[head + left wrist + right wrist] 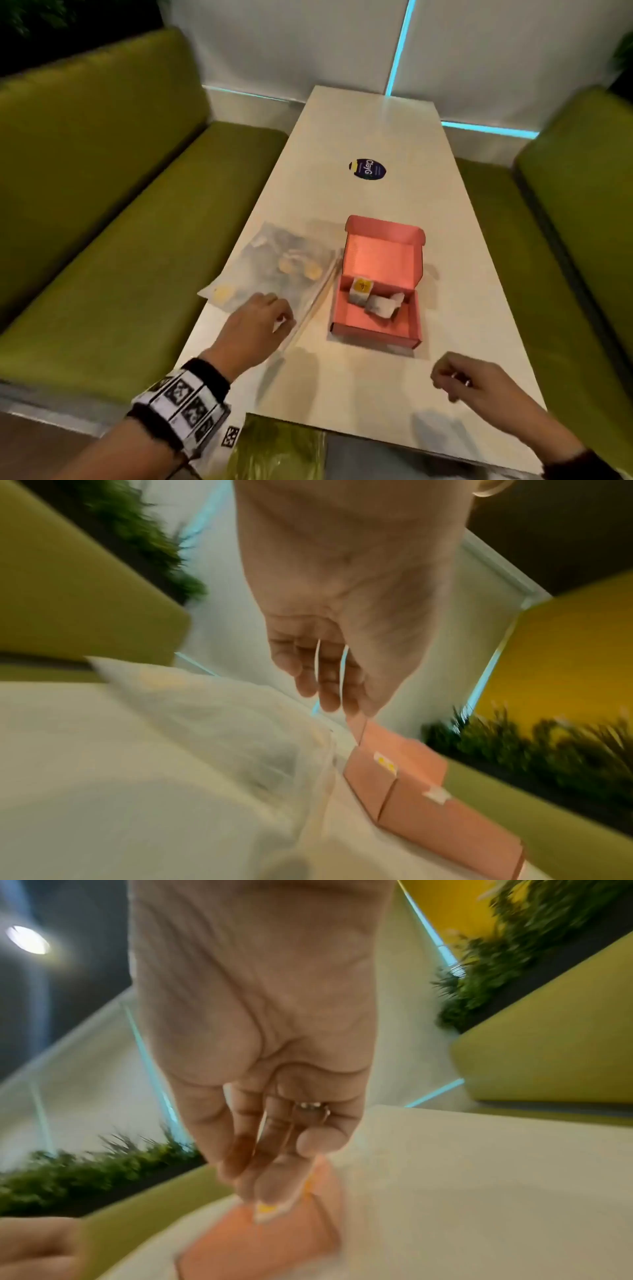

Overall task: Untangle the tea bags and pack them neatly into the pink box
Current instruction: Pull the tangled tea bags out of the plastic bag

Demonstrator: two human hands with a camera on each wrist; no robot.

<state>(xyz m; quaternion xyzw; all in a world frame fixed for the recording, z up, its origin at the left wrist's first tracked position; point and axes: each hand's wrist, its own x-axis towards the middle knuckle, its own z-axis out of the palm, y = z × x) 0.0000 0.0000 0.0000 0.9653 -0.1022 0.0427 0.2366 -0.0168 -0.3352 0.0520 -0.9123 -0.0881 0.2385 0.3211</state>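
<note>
The pink box [373, 334] stands open on the white table, lid up at the back. Inside lie a tea bag with a yellow tag [361, 289] and a crumpled grey tea bag [382, 305]. To the box's left lies a clear plastic bag [284, 260] with several yellow-tagged tea bags blurred inside. My left hand [270, 315] hovers at the bag's near edge, fingers loosely curled; in the left wrist view my left hand [325, 685] holds nothing. My right hand [448, 375] hangs over the table in front of the box, fingers relaxed and empty, ring visible.
Green padded benches [102, 240] run along both sides of the narrow table [376, 394]. A dark round sticker [367, 169] sits on the table beyond the box. A shiny green sheet [281, 452] lies at the table's near edge.
</note>
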